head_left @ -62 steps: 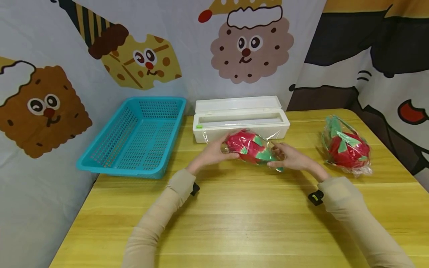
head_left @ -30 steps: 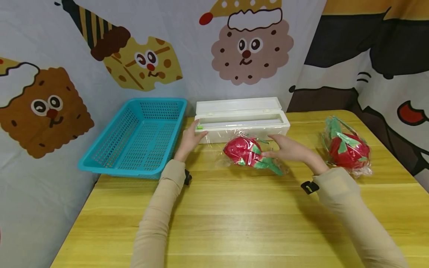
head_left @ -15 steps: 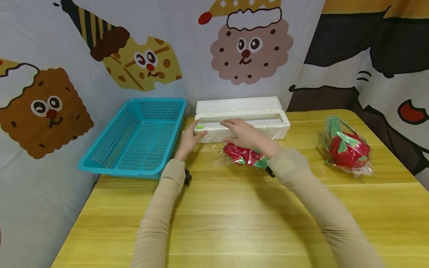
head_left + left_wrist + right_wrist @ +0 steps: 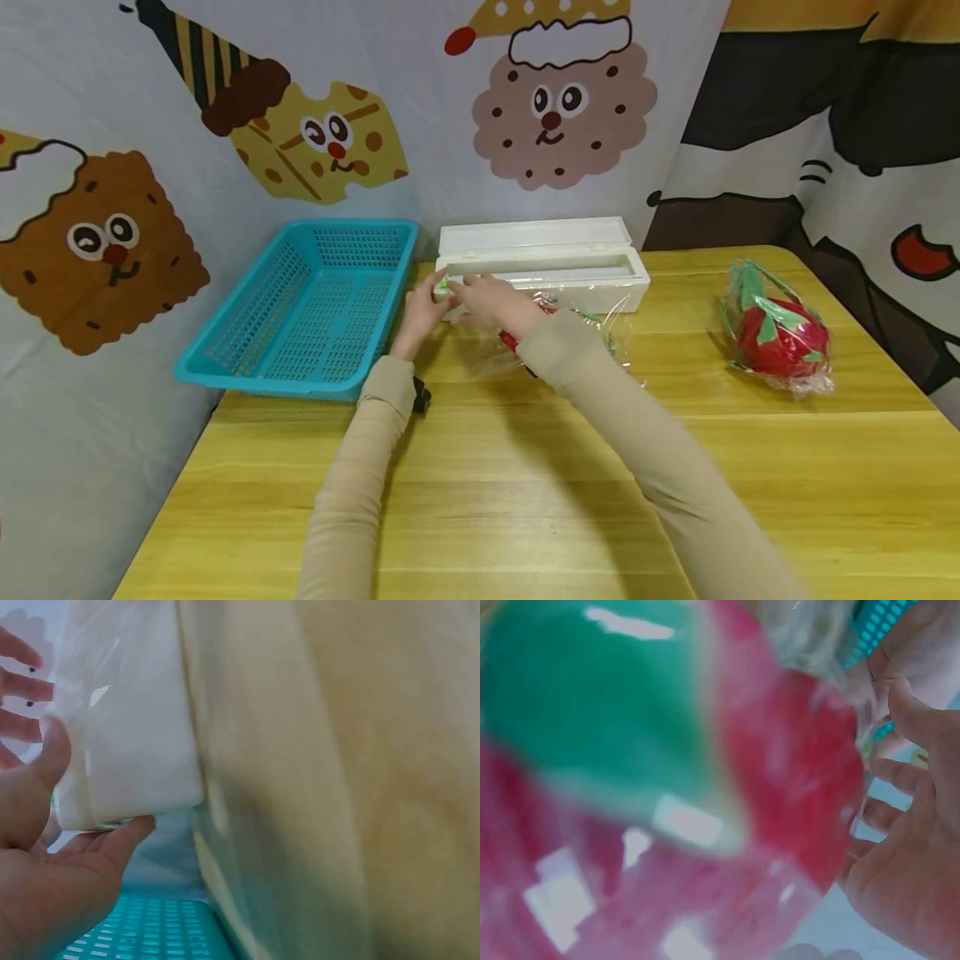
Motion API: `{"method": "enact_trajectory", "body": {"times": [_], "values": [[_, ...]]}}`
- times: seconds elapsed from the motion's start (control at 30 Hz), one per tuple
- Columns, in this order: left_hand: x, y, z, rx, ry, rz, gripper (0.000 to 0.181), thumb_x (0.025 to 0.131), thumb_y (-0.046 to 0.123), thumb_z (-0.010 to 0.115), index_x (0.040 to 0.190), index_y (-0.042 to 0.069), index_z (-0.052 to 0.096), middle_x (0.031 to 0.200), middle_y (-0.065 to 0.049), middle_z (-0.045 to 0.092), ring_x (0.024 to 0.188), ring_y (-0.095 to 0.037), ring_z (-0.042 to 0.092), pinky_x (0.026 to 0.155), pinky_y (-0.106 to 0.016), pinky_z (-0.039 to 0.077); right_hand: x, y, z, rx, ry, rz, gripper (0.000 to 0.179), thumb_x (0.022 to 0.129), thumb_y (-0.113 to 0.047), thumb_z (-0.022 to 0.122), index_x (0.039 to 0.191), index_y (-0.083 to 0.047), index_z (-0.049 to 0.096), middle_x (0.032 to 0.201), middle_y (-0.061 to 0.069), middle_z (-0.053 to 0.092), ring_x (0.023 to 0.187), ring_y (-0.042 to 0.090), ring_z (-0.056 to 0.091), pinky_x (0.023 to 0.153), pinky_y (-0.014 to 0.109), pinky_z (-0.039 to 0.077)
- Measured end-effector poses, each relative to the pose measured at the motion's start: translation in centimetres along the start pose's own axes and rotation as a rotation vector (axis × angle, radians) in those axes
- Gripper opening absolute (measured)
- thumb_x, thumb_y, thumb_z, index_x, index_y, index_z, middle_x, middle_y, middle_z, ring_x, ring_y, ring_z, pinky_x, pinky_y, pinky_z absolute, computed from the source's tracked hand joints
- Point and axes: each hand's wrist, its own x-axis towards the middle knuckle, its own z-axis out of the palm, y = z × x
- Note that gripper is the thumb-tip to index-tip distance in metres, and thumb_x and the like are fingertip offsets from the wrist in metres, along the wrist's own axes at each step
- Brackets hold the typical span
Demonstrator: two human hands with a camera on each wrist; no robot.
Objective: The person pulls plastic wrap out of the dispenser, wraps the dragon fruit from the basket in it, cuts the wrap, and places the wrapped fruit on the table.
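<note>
At the back middle of the table stands a white cling film dispenser [image 4: 592,293] with its lid raised and a green slider [image 4: 444,283] at its left end. My left hand [image 4: 420,321] grips that left end, thumb in front. My right hand [image 4: 491,302] reaches across, its extended fingertips at the slider; whether they pinch it cannot be made out. Under the right forearm lies a red and green dragon fruit [image 4: 508,340] in clear film, mostly hidden in the head view. It fills much of the right wrist view as a blurred dragon fruit [image 4: 630,772].
A blue perforated basket [image 4: 262,386] stands left of the dispenser. Another film-wrapped dragon fruit [image 4: 783,337] sits at the right. The wooden table [image 4: 480,517] meets a printed cloth [image 4: 442,108] behind it.
Both hands held the dragon fruit; it was set down before the dispenser. My left hand moved to the dispenser's left end. My right hand let go and swept left along it.
</note>
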Motion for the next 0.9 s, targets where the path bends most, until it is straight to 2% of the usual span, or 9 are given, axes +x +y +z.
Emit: {"method": "enact_trajectory", "body": {"times": [0.07, 0.13, 0.2, 0.3, 0.57, 0.7, 0.8, 0.9], "values": [[0.1, 0.1, 0.0, -0.007, -0.006, -0.001, 0.058, 0.089, 0.015, 0.065, 0.143, 0.012, 0.043, 0.087, -0.024, 0.068, 0.065, -0.027, 0.058, 0.067, -0.033, 0.047, 0.3, -0.3, 0.0, 0.001, 0.002, 0.014, 0.070, 0.095, -0.048, 0.049, 0.152, -0.017, 0.022, 0.157, 0.017, 0.022, 0.143, 0.043, 0.022, 0.116, 0.053, 0.027], [0.2, 0.2, 0.0, -0.008, 0.009, -0.002, 0.059, 0.087, 0.015, 0.067, 0.142, 0.010, 0.045, 0.099, -0.024, 0.070, 0.076, -0.032, 0.064, 0.077, -0.038, 0.051, 0.5, -0.5, 0.1, -0.012, 0.008, 0.026, 0.070, 0.095, -0.049, 0.048, 0.152, -0.020, 0.022, 0.158, 0.017, 0.019, 0.144, 0.043, 0.021, 0.115, 0.053, 0.028], [0.3, 0.2, 0.1, -0.008, 0.034, -0.010, 0.057, 0.087, 0.017, 0.068, 0.140, 0.009, 0.048, 0.108, -0.022, 0.069, 0.089, -0.036, 0.064, 0.086, -0.044, 0.051, 0.7, -0.6, 0.3, -0.016, 0.011, 0.038, 0.069, 0.095, -0.050, 0.047, 0.153, -0.025, 0.020, 0.159, 0.016, 0.017, 0.144, 0.043, 0.020, 0.114, 0.054, 0.030], [0.5, 0.1, 0.3, -0.012, 0.083, -0.021, 0.053, 0.086, 0.015, 0.068, 0.136, 0.009, 0.052, 0.113, -0.021, 0.067, 0.094, -0.039, 0.059, 0.090, -0.048, 0.048, 1.0, -0.7, 0.6, -0.054, 0.016, 0.043, 0.066, 0.096, -0.053, 0.044, 0.152, -0.031, 0.018, 0.159, 0.014, 0.016, 0.143, 0.041, 0.021, 0.111, 0.054, 0.035], [0.7, -0.1, 0.4, 0.018, 0.140, 0.002, 0.049, 0.083, 0.010, 0.070, 0.131, 0.012, 0.058, 0.101, -0.020, 0.071, 0.075, -0.030, 0.059, 0.069, -0.041, 0.048, 1.3, -0.8, 0.9, -0.127, 0.029, 0.054, 0.063, 0.096, -0.055, 0.038, 0.152, -0.035, 0.016, 0.160, 0.008, 0.014, 0.144, 0.036, 0.021, 0.111, 0.050, 0.036], [0.7, -0.1, 0.4, 0.016, 0.143, -0.008, 0.045, 0.084, 0.012, 0.069, 0.129, 0.012, 0.061, 0.102, -0.018, 0.072, 0.066, -0.025, 0.058, 0.062, -0.034, 0.048, 1.3, -1.0, 0.8, -0.142, 0.040, 0.059, 0.062, 0.097, -0.053, 0.039, 0.152, -0.034, 0.018, 0.160, 0.005, 0.014, 0.145, 0.035, 0.021, 0.110, 0.048, 0.039], [0.6, -0.1, 0.4, -0.024, 0.124, -0.029, 0.044, 0.085, 0.013, 0.068, 0.129, 0.013, 0.061, 0.107, -0.017, 0.071, 0.066, -0.024, 0.055, 0.063, -0.029, 0.047, 1.2, -1.0, 0.7, -0.143, 0.045, 0.061, 0.060, 0.098, -0.045, 0.044, 0.151, -0.031, 0.022, 0.160, 0.004, 0.015, 0.145, 0.036, 0.021, 0.106, 0.047, 0.043], [0.5, -0.1, 0.4, -0.048, 0.112, -0.033, 0.044, 0.085, 0.012, 0.067, 0.129, 0.013, 0.060, 0.117, -0.017, 0.067, 0.078, -0.029, 0.058, 0.074, -0.034, 0.049, 1.3, -1.0, 0.6, -0.150, 0.049, 0.065, 0.056, 0.099, -0.037, 0.046, 0.151, -0.027, 0.026, 0.159, 0.004, 0.018, 0.144, 0.036, 0.024, 0.104, 0.047, 0.046]]}}
